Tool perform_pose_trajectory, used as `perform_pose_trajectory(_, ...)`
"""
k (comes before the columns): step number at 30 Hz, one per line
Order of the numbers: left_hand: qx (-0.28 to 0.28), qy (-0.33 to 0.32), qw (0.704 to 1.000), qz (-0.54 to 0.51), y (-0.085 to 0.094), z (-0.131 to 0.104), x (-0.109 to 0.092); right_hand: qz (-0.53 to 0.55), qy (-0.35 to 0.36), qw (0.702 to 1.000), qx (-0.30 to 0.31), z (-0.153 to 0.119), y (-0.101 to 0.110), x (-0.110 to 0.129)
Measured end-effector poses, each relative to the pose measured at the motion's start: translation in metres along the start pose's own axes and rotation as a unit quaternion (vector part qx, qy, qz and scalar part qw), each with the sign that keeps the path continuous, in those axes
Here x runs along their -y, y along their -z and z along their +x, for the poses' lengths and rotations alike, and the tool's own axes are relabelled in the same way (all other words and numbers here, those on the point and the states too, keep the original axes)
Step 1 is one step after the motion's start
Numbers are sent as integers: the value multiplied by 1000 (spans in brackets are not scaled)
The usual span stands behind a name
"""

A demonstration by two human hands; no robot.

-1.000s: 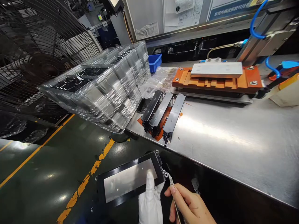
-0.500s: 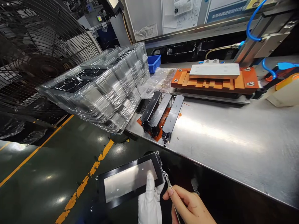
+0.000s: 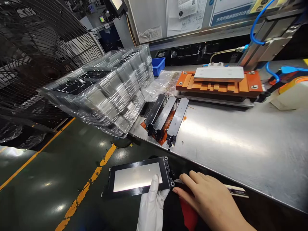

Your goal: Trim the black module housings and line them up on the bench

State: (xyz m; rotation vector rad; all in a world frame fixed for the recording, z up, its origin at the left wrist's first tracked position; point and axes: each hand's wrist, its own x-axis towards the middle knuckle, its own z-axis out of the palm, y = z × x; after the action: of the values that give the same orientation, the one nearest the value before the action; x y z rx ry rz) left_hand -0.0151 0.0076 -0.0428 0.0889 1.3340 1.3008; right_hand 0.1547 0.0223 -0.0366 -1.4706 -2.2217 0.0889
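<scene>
My left hand [image 3: 152,205], in a white glove, grips a black rectangular plastic part [image 3: 134,194] by its lower right side. The thumb lies on the silvery plate [image 3: 134,178] set in the part's face. Ring-like lugs stand out at the part's corners. Bare and closed, my right hand [image 3: 209,195] is at the lower right lug. It holds a slim tool with a pale and black handle [image 3: 238,191] sticking out behind the hand. The fingers mostly cover its front end, so its exact kind is unclear.
Three long black parts [image 3: 178,118] lie on an orange sheet at the metal bench's [image 3: 223,141] left edge. Stacked clear trays [image 3: 115,96] stand left, beside a large fan [image 3: 48,64]. An orange fixture [image 3: 216,86] and a blue bin [image 3: 158,65] sit further back.
The black part has turned more level and shifted slightly right. My right hand has moved up and right, rolling over so its back shows, and the tool's handle now points right.
</scene>
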Motion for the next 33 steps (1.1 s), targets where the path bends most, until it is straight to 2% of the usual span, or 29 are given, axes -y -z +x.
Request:
perform_pose_trajectory(4,0,-18,1000,-11,4,1,4,-7,9,1000,-2,2,-1,0)
perform_pose_trajectory(8,1,-8,1000,-16,4,3,4,-4,22,1000,-16,3,-2,1)
perform_pose_trajectory(15,6,32,999,-12,-12,-5,-8,-7,48,999,-9,5,-1,-2)
perform_pose_trajectory(19,40,84,996,-10,-20,-8,-20,-19,70,997,-19,5,0,-4)
perform_pose_trajectory(25,125,154,980,13,-16,-4,-29,-25,106,994,-32,6,0,-7)
perform_pose_trajectory(29,145,192,971,-12,-13,-1,-32,-15,120,992,-34,6,-2,-9)
perform_pose_trajectory(33,136,203,969,-32,-10,2,-33,-2,128,991,-27,5,0,-10)
